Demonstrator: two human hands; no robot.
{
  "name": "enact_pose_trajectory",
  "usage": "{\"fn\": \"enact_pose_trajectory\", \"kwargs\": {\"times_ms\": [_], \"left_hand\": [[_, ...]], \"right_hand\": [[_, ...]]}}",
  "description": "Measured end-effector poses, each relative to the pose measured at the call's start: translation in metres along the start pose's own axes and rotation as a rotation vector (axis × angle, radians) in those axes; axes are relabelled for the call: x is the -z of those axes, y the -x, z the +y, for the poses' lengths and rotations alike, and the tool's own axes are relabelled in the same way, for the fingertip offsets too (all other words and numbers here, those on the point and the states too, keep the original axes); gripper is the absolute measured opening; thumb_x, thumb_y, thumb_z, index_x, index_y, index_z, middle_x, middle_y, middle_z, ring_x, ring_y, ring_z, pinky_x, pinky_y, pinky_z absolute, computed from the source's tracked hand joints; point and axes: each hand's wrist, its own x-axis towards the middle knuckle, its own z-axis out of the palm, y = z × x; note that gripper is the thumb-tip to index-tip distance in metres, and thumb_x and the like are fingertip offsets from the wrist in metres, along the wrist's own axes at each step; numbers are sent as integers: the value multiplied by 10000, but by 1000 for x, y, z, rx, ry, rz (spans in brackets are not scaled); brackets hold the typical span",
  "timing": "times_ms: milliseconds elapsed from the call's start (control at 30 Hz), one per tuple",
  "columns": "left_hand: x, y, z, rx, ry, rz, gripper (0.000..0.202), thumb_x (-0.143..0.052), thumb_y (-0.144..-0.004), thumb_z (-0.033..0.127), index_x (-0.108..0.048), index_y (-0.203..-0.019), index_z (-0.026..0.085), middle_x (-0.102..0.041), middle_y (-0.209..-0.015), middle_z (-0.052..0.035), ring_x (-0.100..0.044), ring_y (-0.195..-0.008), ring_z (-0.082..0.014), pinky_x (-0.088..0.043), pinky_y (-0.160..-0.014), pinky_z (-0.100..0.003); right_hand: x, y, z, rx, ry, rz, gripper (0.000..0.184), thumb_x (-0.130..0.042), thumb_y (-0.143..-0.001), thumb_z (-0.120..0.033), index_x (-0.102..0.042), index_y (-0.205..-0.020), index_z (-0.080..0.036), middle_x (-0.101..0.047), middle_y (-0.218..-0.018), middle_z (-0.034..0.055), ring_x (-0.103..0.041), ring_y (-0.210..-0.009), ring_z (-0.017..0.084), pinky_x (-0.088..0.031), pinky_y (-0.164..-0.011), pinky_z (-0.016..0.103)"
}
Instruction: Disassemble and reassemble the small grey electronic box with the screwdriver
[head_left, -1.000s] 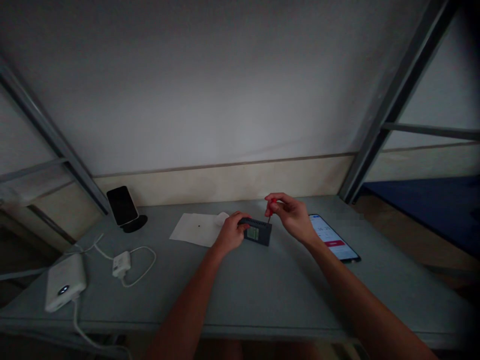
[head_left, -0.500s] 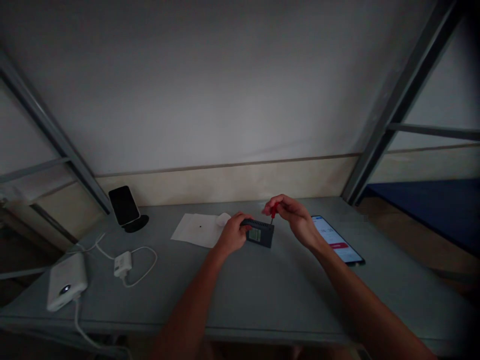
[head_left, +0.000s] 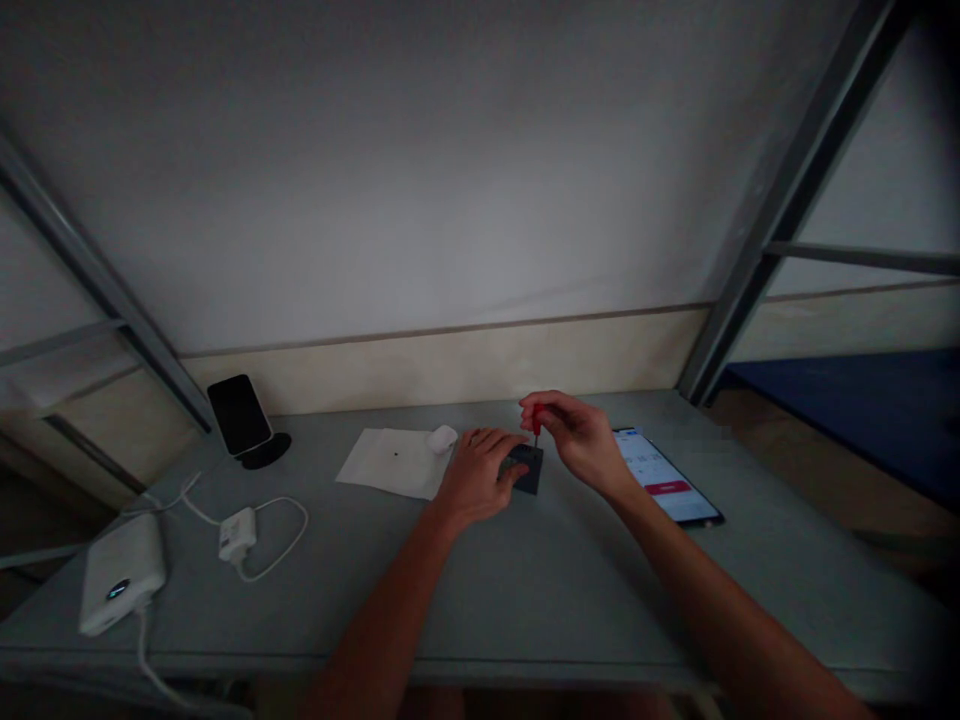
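My left hand [head_left: 480,472] is closed around a small dark box-shaped device [head_left: 531,472] with a vented top edge, standing on the grey table. Its fingers lie over the top and the thumb presses the near face, hiding much of the device and its label. Between the fingertips of my right hand [head_left: 577,435] is a red-handled screwdriver [head_left: 538,420], held upright. Its thin shaft points down at the right end of the device's top; the tip is too small to make out.
A white paper sheet [head_left: 382,460] with a dark speck carries a crumpled white piece [head_left: 442,439]. Right of my hand lies a lit smartphone [head_left: 667,480]. At left are a black-screened device on a stand [head_left: 240,415], a white power bank [head_left: 124,575] and a cabled white adapter [head_left: 238,535].
My left hand has slid right along the device and now covers more of it. The screwdriver has shifted slightly left and stands more upright. The whole view has moved a little.
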Motion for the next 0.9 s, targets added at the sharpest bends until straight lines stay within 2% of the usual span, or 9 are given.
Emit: {"fn": "enact_pose_trajectory", "kwargs": {"times_ms": [133, 233, 333, 433, 533, 633, 733, 800, 900], "left_hand": [[-6, -4, 6, 32, -57, 5, 270, -662, -898, 339, -669, -1147, 234, -676, -1096, -85, -577, -1093, -270, -339, -1042, -458], [-9, -6, 6, 68, -40, 15, 226, -683, -869, 263, -692, -1092, 226, -681, -1051, -79, -587, -1055, -261, -354, -1012, -449], [-10, -7, 6, 90, -24, 22, 206, -678, -855, 202, -710, -1058, 221, -694, -1032, -73, -600, -1040, -258, -368, -982, -441], [-9, -9, 8, 94, -13, 12, 198, -670, -859, 190, -721, -1048, 224, -707, -1021, -69, -613, -1026, -257, -378, -962, -432], [-6, -10, 9, 98, -11, -14, 189, -670, -868, 210, -726, -1049, 227, -719, -1013, -65, -622, -1016, -251, -392, -952, -417], [-5, -10, 10, 112, -41, -25, 184, -667, -884, 242, -725, -1058, 235, -724, -1019, -55, -630, -1015, -240, -405, -947, -403], [-6, -10, 9, 107, -66, -21, 210, -670, -888, 258, -717, -1093, 250, -726, -1059, -46, -630, -1043, -237, -407, -962, -403], [-6, -10, 8, 97, -73, -15, 214, -671, -890, 269, -717, -1098, 253, -727, -1068, -46, -629, -1050, -238, -404, -971, -407], [-7, -10, 8, 93, -82, -17, 202, -672, -892, 287, -725, -1082, 245, -728, -1048, -51, -633, -1020, -236, -410, -956, -406]], "right_hand": [[1, -1, -2, -18, 25, -2, 174, -630, -905, -334, -701, -1031, -237, -679, -905, 33, -612, -746, 162, -532, -712, 323], [2, -2, -2, 22, 86, 32, 152, -652, -894, -335, -722, -985, -236, -665, -963, 47, -613, -813, 173, -529, -698, 308], [5, -3, 0, 19, 20, -29, 177, -613, -926, -334, -719, -1024, -231, -670, -874, 35, -626, -792, 175, -531, -713, 321], [8, -2, 2, -11, -63, -118, 203, -563, -962, -331, -698, -1077, -231, -696, -899, 39, -656, -800, 177, -536, -766, 349], [8, -1, 0, 12, -18, -127, 176, -620, -932, -326, -708, -1054, -235, -694, -1007, 58, -654, -876, 185, -529, -797, 342], [6, 0, -3, 27, 20, -119, 161, -669, -898, -308, -719, -1025, -223, -673, -920, 44, -623, -819, 169, -517, -748, 314], [6, 0, -6, -11, -38, -189, 180, -596, -947, -307, -697, -1065, -214, -668, -833, 30, -608, -745, 159, -511, -715, 316], [7, 0, -9, -3, -24, -213, 195, -559, -969, -311, -692, -1080, -220, -690, -922, 53, -630, -822, 177, -520, -765, 338], [7, 0, -12, 74, 97, -145, 167, -599, -943, -303, -716, -1040, -233, -668, -1032, 70, -628, -901, 194, -521, -803, 349]]}}
